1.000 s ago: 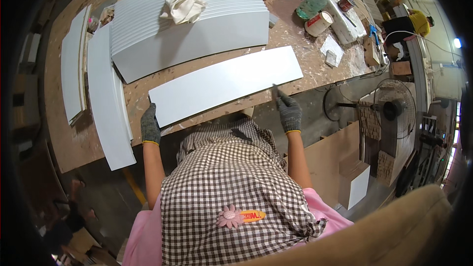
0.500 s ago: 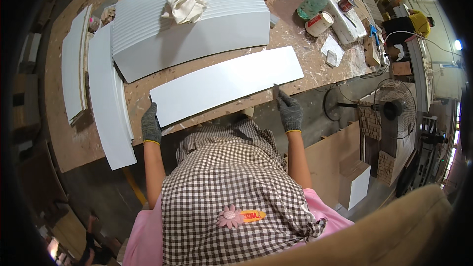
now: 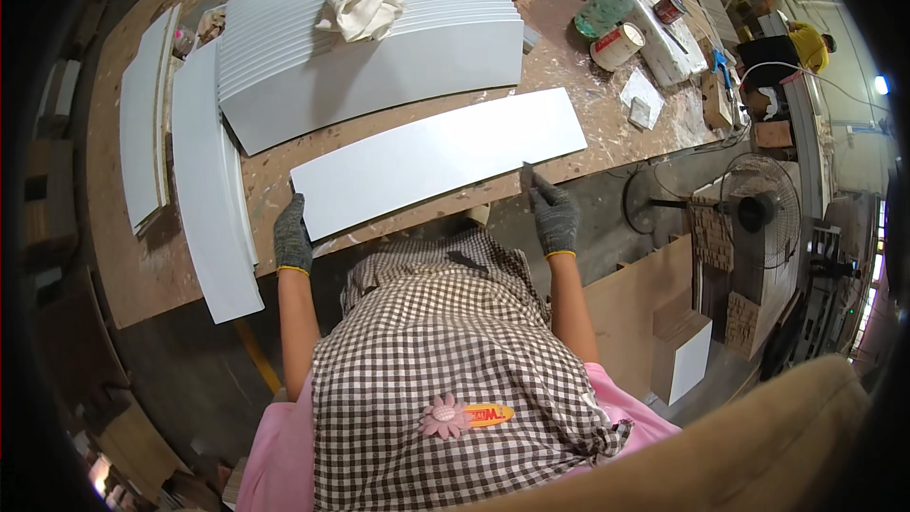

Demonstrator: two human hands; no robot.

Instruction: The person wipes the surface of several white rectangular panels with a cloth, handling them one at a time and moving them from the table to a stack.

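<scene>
A long white board (image 3: pixel 441 159) lies at a slant on the workbench, along its front edge. My left hand (image 3: pixel 293 235), in a dark grey glove, is closed on the board's left end, with the thumb side against the short edge. My right hand (image 3: pixel 553 216), gloved alike, is at the board's front edge, right of its middle. Its fingers are drawn together with a dark tip at the edge; whether that is a fingertip or a small thing held is unclear. Behind the board stands a stack of grey-white boards (image 3: pixel 379 71) with a crumpled white cloth (image 3: pixel 365 2) on top.
More long boards (image 3: pixel 204 180) lie at the left of the workbench (image 3: pixel 275 192). A green bottle (image 3: pixel 607 8), a white can (image 3: pixel 617 46) and a wrapped white block (image 3: pixel 664 38) stand at the back right. A fan (image 3: pixel 758 210) is beyond the bench at right; a person (image 3: pixel 806 47) is farther off.
My right hand has shifted slightly left along the board's front edge. My left hand stays at the board's left end, and the board lies almost as before.
</scene>
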